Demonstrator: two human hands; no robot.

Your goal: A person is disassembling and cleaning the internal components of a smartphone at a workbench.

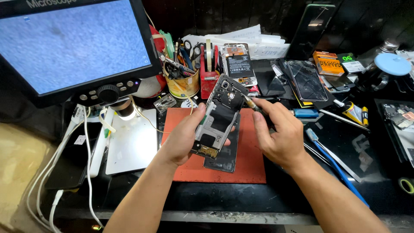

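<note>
Opened phone (217,118) – back cover off, boards and shields exposed – held tilted above the red mat (250,159) mid-bench, camera end up and away from the person. Left hand (183,138) has it by the long edges, thumb on the near side, fingers wrapped behind; grip clenched on the frame. Right hand (280,131) is closed around a thin screwdriver (251,103), tip touching the upper end near the camera module. Judgement: light, stiff but fragile – bare components and probably a glass front, so take it by the side rails only, never across the boards; metal edges could slip in a loose hold. A dark back cover (226,157) lies flat on the mat just under the phone. Packages and labels: small orange box (326,62) at the back right, a black-and-green box (350,62) just beside it; yellow tube (357,113) lying right of the mat; a second opened phone with a black labelled battery (238,64) propped at the back centre, next to a red tape dispenser (208,71) and a yellow tool cup (183,84). Microscope monitor (73,43) at left shows a grainy blue picture. White papers stacked behind – too small to tell more.
</note>
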